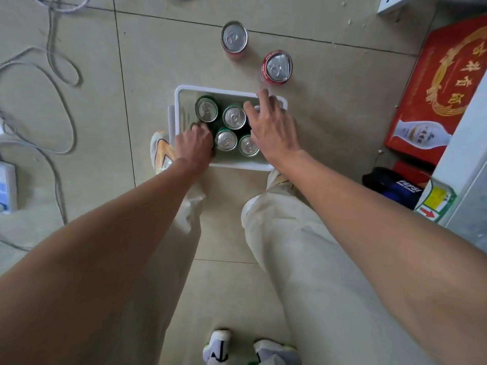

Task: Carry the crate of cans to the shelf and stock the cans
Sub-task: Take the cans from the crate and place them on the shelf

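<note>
Bare forearms stretched down to white plastic crate (181, 101) on floor. Left hand (194, 146) curled on something at crate's left wall; right hand (274, 127) spread, empty, over green-sided cans (234, 117). Crate directly beneath hands; two red cans (275, 67) just beyond.

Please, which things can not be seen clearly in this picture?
Head view only:
- Cans under the left hand and right hand: hidden, so the count in the white crate is unknown.
- Left hand's grip: fingers hidden.
- Shelf: cut off.
- Labels on the two red cans: too blurred.
</note>
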Motion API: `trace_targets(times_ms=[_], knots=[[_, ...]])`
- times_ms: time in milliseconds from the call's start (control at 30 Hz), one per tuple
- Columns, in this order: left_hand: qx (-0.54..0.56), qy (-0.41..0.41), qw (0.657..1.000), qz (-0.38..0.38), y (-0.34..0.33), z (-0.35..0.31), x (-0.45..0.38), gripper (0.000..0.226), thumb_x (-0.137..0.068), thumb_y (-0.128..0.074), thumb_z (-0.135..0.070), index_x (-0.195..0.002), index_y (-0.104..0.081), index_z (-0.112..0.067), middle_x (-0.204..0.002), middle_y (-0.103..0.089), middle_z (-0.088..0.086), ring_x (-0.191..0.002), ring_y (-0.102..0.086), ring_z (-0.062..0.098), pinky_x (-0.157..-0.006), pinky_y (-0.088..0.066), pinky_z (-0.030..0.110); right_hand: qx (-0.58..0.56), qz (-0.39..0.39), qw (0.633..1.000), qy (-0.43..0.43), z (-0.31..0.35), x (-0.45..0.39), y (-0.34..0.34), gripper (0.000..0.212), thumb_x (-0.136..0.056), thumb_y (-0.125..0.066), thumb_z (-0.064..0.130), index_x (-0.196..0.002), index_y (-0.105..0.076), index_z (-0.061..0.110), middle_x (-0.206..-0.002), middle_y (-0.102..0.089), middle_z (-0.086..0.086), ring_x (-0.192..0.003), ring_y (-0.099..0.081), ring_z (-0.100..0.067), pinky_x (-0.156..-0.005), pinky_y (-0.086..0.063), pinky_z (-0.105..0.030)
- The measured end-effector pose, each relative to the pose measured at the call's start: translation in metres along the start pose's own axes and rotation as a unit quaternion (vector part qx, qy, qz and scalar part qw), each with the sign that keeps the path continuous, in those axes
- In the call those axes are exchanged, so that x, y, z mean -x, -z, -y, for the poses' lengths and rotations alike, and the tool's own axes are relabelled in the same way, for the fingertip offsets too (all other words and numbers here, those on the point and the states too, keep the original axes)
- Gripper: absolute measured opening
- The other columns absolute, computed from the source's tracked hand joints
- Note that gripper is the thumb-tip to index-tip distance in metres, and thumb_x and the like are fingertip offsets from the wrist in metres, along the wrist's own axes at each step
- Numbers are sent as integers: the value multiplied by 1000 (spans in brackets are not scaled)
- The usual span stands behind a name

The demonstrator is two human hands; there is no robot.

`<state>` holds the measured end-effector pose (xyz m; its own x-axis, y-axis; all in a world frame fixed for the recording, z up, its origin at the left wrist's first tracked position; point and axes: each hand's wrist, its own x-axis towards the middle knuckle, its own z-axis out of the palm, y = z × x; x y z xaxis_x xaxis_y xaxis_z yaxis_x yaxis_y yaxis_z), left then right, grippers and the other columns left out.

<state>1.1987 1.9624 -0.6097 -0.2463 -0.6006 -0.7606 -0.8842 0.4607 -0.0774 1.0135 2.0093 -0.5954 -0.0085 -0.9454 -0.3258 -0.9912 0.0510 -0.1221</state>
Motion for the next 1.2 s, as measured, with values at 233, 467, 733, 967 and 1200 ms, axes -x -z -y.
trace_targets(times_ms=[233, 467, 733, 967, 1200], knots=[[17, 10, 1000, 11, 0, 2, -5, 53, -80, -76, -33, -117, -54, -1, -104, -63, 16, -90, -66, 34, -59, -40, 35, -10, 77, 997, 19, -8, -2, -8, 47, -81, -74, -1, -122, -55, 11, -120, -57, -12, -97, -63, -33, -52, -50, -39], [55, -10, 998, 8, 61, 15, 46, 37, -69, -81, -31, -96, -64, -12, -88, -67, 11, -78, -67, 34, -57, -45, 34, -96, 69, 984, -133, 5, 8, 33, 37, -84, -70, 7, -120, -59, 10, -110, -59, -17, -92, -64, -37, -66, -51, -44], [135, 8, 991, 2, 261, 16, 283, 71, -70, -67, -64, -116, -53, -12, -109, -64, 15, -85, -68, 38, -66, -52, 38, -301, -98, 842, -436, 32, 160, 326, 54, -64, -75, 37, -115, -58, 30, -102, -62, -1, -88, -64, -29, -69, -53, -39], [30, -217, 975, -41, 501, -73, 483, 77, -68, -61, -65, -131, -43, -24, -125, -56, -2, -104, -65, 27, -77, -48, 35, -322, -308, 751, -488, -14, 289, 601, 60, -69, -66, 43, -128, -58, 32, -113, -62, 7, -99, -66, -17, -82, -55, -36], [48, -380, 901, -202, 646, -213, 535, 64, -66, -79, -51, -112, -56, -13, -111, -62, 12, -94, -64, 39, -66, -44, 38, -258, -413, 687, -539, -105, 350, 709, 56, -71, -73, 43, -123, -63, 26, -114, -69, -1, -102, -66, -25, -83, -52, -38]])
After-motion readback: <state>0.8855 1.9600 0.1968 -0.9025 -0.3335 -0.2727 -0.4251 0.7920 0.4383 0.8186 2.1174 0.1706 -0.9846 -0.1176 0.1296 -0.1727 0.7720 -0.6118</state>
